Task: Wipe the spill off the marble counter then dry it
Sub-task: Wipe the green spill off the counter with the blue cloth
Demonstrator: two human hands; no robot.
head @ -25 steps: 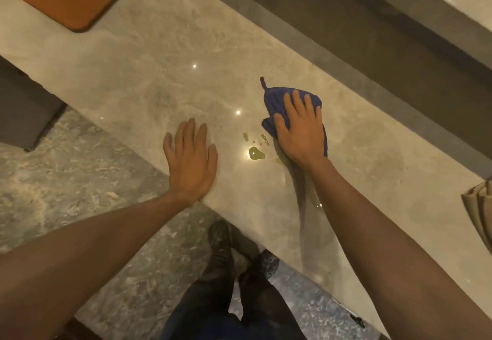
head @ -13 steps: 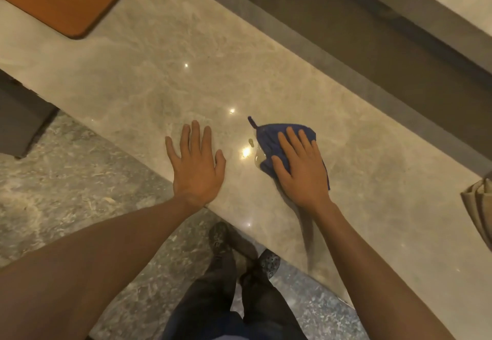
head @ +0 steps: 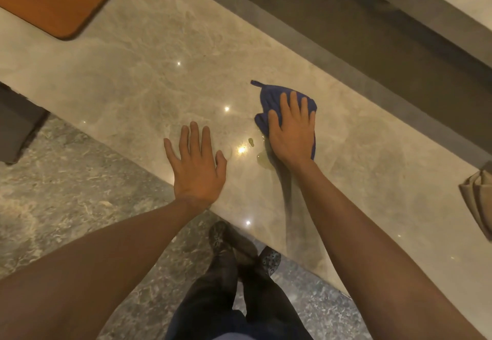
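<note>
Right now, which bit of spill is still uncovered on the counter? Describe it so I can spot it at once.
Find the long marble counter, then the gap between the flat left hand and the right hand pressing the blue cloth. There sits a small yellowish droplet, just left of the cloth. Unlike the white light glints nearby, it is tinted and dull.

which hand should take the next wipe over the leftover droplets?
Right. The right hand already presses the blue cloth flat, beside the yellowish droplets. The left hand lies bare and flat on the marble counter, without a cloth.
</note>
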